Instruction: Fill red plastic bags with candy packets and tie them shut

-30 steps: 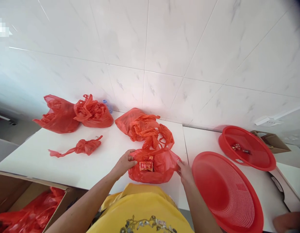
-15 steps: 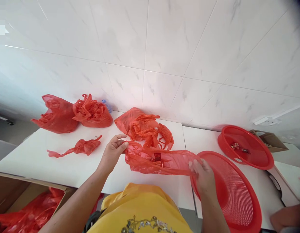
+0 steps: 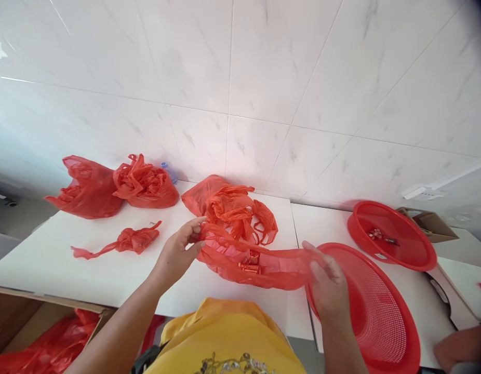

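Between my hands a thin red plastic bag [image 3: 221,258] is stretched sideways over the white table, its mouth spread. My left hand [image 3: 181,249] pinches the bag's left end. My right hand [image 3: 329,275] grips its right end, beside the rim of a red perforated basket [image 3: 410,332]. Inside the bag lie a few small red wrapped packets [image 3: 250,268]; what they contain cannot be made out. Just behind the bag sits a heap of crumpled red plastic bags [image 3: 228,205].
Two stuffed red bags [image 3: 88,189] and a blue-capped bottle [image 3: 169,171] stand by the wall at left. A knotted red bag [image 3: 135,240] lies in front. A red basin [image 3: 417,254] holding small items is at right, near a cardboard box [image 3: 439,227]. A carton [image 3: 30,317] with red bags sits lower left.
The bag's mouth has widened and its front edge sags lower. The small packets inside now show more plainly. Both hands keep their hold.
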A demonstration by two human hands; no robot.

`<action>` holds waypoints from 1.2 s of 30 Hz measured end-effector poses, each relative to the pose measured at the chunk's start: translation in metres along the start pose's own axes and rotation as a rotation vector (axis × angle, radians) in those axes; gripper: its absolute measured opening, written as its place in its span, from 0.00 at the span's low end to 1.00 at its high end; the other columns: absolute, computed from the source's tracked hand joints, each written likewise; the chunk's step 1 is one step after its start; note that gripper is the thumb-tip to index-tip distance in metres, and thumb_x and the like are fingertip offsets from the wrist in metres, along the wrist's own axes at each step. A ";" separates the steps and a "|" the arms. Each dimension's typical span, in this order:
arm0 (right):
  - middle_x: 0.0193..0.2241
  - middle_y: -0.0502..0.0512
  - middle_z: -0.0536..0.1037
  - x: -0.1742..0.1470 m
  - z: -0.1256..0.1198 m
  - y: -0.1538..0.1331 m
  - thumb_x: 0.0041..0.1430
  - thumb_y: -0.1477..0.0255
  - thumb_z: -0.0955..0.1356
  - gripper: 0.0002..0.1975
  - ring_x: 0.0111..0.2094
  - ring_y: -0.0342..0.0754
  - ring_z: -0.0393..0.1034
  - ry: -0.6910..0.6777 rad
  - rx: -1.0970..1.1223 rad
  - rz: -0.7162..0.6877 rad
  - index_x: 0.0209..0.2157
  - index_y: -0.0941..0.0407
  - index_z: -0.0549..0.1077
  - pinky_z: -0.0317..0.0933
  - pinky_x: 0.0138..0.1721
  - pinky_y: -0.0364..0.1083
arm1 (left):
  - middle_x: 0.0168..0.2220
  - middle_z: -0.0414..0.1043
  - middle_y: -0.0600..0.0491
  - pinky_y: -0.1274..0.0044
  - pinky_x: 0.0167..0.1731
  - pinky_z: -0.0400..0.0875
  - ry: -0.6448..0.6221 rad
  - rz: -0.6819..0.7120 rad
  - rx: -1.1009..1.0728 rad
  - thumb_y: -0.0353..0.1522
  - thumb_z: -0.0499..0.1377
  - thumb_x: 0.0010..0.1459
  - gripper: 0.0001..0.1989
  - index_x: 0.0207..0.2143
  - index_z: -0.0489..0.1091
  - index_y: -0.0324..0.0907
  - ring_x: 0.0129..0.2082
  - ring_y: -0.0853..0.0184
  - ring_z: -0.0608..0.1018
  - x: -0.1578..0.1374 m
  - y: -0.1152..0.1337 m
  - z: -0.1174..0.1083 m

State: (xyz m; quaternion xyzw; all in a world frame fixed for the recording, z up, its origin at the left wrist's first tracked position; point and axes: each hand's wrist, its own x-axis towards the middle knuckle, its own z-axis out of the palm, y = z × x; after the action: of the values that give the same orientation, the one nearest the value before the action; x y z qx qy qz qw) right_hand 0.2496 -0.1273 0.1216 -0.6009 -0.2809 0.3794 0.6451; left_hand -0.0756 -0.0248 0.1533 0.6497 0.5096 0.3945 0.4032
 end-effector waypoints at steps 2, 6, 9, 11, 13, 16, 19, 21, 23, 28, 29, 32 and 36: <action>0.49 0.57 0.77 0.004 0.001 0.002 0.52 0.64 0.73 0.10 0.48 0.54 0.72 -0.008 0.175 0.035 0.36 0.52 0.72 0.67 0.46 0.54 | 0.40 0.73 0.53 0.75 0.38 0.70 0.055 0.086 0.163 0.33 0.58 0.58 0.12 0.46 0.73 0.47 0.37 0.68 0.74 0.001 0.003 -0.007; 0.40 0.52 0.80 0.010 0.000 0.006 0.53 0.66 0.73 0.09 0.46 0.51 0.74 -0.016 0.367 0.094 0.35 0.50 0.71 0.67 0.46 0.54 | 0.35 0.72 0.54 0.77 0.34 0.68 0.171 0.255 0.311 0.32 0.57 0.59 0.06 0.34 0.74 0.45 0.34 0.69 0.73 0.004 0.010 -0.018; 0.35 0.50 0.80 0.012 0.002 0.006 0.52 0.64 0.73 0.09 0.41 0.50 0.75 0.001 0.435 0.163 0.34 0.49 0.71 0.68 0.43 0.53 | 0.38 0.72 0.54 0.76 0.36 0.68 0.225 0.265 0.286 0.32 0.57 0.59 0.04 0.32 0.71 0.44 0.37 0.68 0.74 0.006 0.016 -0.018; 0.31 0.49 0.78 0.013 0.007 0.005 0.51 0.62 0.74 0.11 0.37 0.48 0.75 -0.007 0.472 0.201 0.32 0.50 0.71 0.69 0.41 0.52 | 0.41 0.73 0.53 0.76 0.37 0.68 0.215 0.209 0.220 0.33 0.56 0.60 0.05 0.31 0.68 0.44 0.38 0.68 0.74 0.006 0.020 -0.014; 0.25 0.45 0.74 0.014 0.014 0.003 0.51 0.62 0.74 0.12 0.29 0.43 0.71 -0.039 0.501 0.223 0.29 0.52 0.69 0.69 0.38 0.49 | 0.37 0.74 0.54 0.77 0.33 0.67 0.210 0.117 0.152 0.35 0.55 0.60 0.06 0.30 0.65 0.43 0.33 0.69 0.74 0.007 0.023 -0.008; 0.16 0.41 0.62 0.014 0.025 0.001 0.53 0.63 0.74 0.16 0.18 0.36 0.56 -0.116 0.514 0.251 0.24 0.54 0.64 0.64 0.29 0.41 | 0.25 0.67 0.59 0.80 0.24 0.62 0.220 -0.032 0.033 0.37 0.56 0.59 0.07 0.30 0.63 0.43 0.23 0.73 0.67 0.008 0.025 0.004; 0.13 0.41 0.57 0.008 0.039 0.002 0.56 0.53 0.69 0.18 0.15 0.35 0.46 -0.256 0.476 0.274 0.27 0.53 0.67 0.51 0.19 0.38 | 0.22 0.62 0.61 0.81 0.20 0.59 0.119 -0.143 -0.171 0.39 0.57 0.57 0.09 0.31 0.62 0.43 0.19 0.74 0.64 0.009 0.022 0.018; 0.11 0.42 0.56 0.002 0.052 0.002 0.59 0.47 0.63 0.23 0.14 0.36 0.45 -0.349 0.373 0.285 0.33 0.53 0.71 0.46 0.17 0.39 | 0.23 0.63 0.61 0.81 0.21 0.60 0.006 -0.168 -0.296 0.39 0.59 0.56 0.11 0.32 0.62 0.43 0.21 0.74 0.66 0.009 0.019 0.030; 0.11 0.42 0.57 -0.006 0.066 0.000 0.61 0.49 0.61 0.23 0.14 0.37 0.47 -0.425 0.197 0.275 0.41 0.53 0.73 0.45 0.18 0.39 | 0.25 0.66 0.59 0.81 0.23 0.63 -0.085 -0.170 -0.369 0.38 0.62 0.53 0.12 0.33 0.63 0.42 0.24 0.74 0.68 0.009 0.019 0.043; 0.20 0.44 0.66 -0.017 0.098 -0.001 0.55 0.55 0.69 0.25 0.19 0.39 0.59 -0.802 -0.132 0.224 0.51 0.52 0.70 0.52 0.21 0.40 | 0.30 0.68 0.57 0.80 0.24 0.66 -0.318 -0.183 -0.546 0.38 0.66 0.50 0.16 0.36 0.65 0.42 0.25 0.73 0.70 0.006 0.028 0.067; 0.20 0.45 0.67 -0.016 0.102 0.002 0.54 0.55 0.70 0.22 0.20 0.40 0.59 -0.811 -0.157 0.209 0.46 0.53 0.72 0.53 0.21 0.41 | 0.32 0.69 0.55 0.79 0.26 0.67 -0.358 -0.171 -0.589 0.38 0.67 0.49 0.17 0.38 0.65 0.42 0.27 0.72 0.72 0.006 0.029 0.069; 0.17 0.45 0.64 -0.010 0.107 0.013 0.56 0.52 0.67 0.19 0.17 0.39 0.55 -0.644 -0.163 0.229 0.32 0.56 0.73 0.47 0.19 0.41 | 0.42 0.70 0.50 0.75 0.35 0.71 -0.334 -0.110 -0.579 0.37 0.66 0.49 0.20 0.43 0.66 0.43 0.37 0.67 0.74 0.006 0.029 0.068; 0.14 0.43 0.59 -0.003 0.103 0.022 0.57 0.51 0.66 0.21 0.15 0.38 0.48 -0.555 -0.084 0.322 0.32 0.56 0.71 0.41 0.17 0.41 | 0.40 0.71 0.51 0.73 0.39 0.70 -0.276 -0.037 -0.276 0.32 0.62 0.54 0.09 0.39 0.70 0.44 0.38 0.67 0.73 0.004 0.018 0.063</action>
State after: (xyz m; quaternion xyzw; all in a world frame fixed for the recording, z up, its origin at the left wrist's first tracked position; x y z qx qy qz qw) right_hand 0.1601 -0.0720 0.1122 -0.5372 -0.3628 0.6142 0.4500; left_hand -0.0104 -0.0310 0.1474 0.6267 0.4024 0.3605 0.5616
